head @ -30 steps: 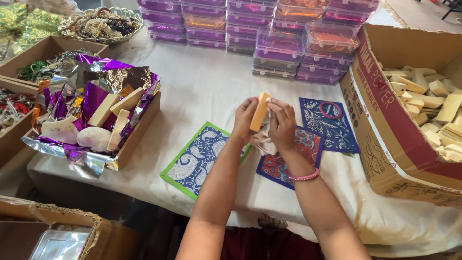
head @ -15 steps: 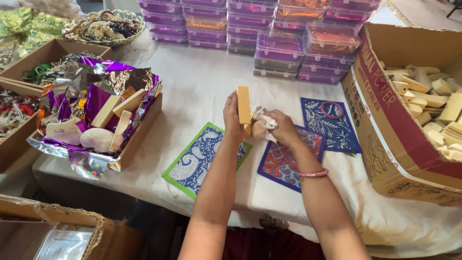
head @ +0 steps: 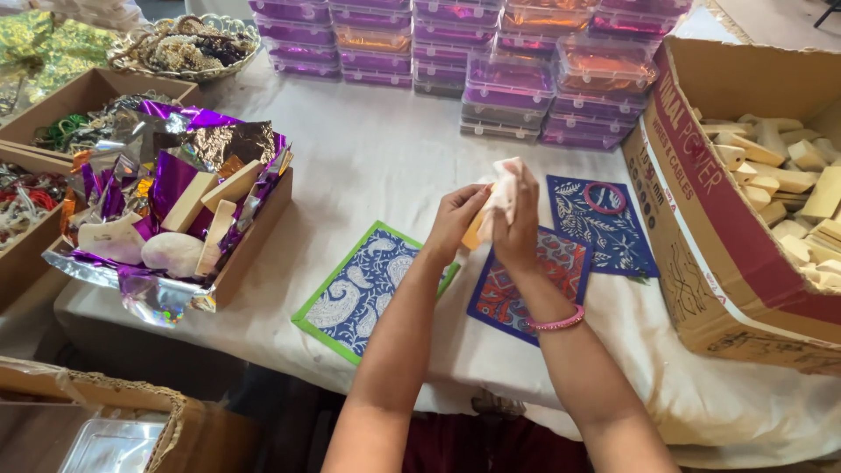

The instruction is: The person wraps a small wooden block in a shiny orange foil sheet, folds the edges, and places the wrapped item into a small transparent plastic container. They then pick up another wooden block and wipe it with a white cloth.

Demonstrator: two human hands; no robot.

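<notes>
My left hand (head: 452,221) grips a small tan wooden block (head: 474,233), mostly hidden between both hands. My right hand (head: 519,229), with a pink bangle at the wrist, presses a pale crumpled cloth (head: 504,189) against the block's top. Both hands hover above the white table, over two patterned cards: a blue paisley one with a green border (head: 361,286) and a dark blue and red one (head: 547,276).
A third blue card with a red ring on it (head: 604,219) lies to the right. A large cardboard box of wooden blocks (head: 701,219) stands at right. A foil-lined box with blocks (head: 254,241) sits at left. Stacked purple and orange plastic cases (head: 517,88) line the back.
The block was held upright in my left hand with the right beside it. Now the right hand has come over it with the cloth, covering most of the block.
</notes>
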